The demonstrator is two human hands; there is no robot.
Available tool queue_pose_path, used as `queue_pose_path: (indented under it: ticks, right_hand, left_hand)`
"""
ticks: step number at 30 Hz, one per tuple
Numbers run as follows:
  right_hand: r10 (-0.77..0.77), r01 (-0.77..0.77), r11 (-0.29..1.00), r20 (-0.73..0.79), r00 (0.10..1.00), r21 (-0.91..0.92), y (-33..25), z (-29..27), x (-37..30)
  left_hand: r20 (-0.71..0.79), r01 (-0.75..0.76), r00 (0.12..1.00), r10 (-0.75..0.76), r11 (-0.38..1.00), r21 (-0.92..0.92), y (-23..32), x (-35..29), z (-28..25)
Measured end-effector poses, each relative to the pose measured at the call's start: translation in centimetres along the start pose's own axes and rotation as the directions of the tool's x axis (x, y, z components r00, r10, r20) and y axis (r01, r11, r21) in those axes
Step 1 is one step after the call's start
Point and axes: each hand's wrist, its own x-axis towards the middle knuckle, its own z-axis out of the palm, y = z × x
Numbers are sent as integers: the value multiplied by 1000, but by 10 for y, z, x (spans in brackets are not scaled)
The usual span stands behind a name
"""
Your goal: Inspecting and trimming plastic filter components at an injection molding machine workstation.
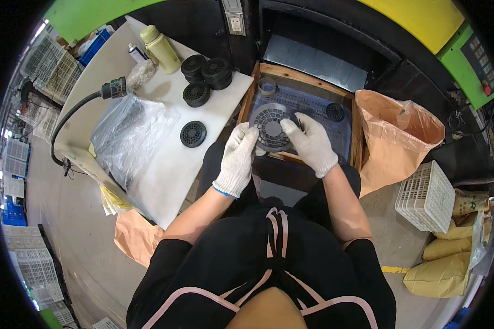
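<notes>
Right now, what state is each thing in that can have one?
Round grille: held up, face showing
Left hand: gloved, gripping the grille's left edge
Right hand: gloved, thumb at its right side, grip unclear
Single black disc: lying flat
Black disc piles: stacked
Bottle: capped, upright
Clear plastic bag: crumpled
Right-side paper bag: standing, open
</notes>
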Motion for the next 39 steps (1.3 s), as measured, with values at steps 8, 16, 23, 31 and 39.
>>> queue_pose_path:
  ticks: [8,16,23,31,39]
  right_hand:
    - [222,-211,895,17,975,393,-3,0,-1]
    - [303,-404,865,332,893,297,-25,26,-4]
    - [303,-500,548,397,866,671,-8,53,-8]
    - [359,-572,693,477,802,439,71,52,-19]
    - [338,-314,933,126,933,-174,113,-34,33]
  left_hand:
    - [-3,-72,997,73,993,93,16,9,-6]
    - [-61,-70,995,81,984,167,5,5,-10]
    - [-6,147,989,-148,981,-125,-4,14,-30]
    - [-322,-98,860,395,748,656,29,102,-246]
    - [132,-108,911,391,-83,991,42,99,-209]
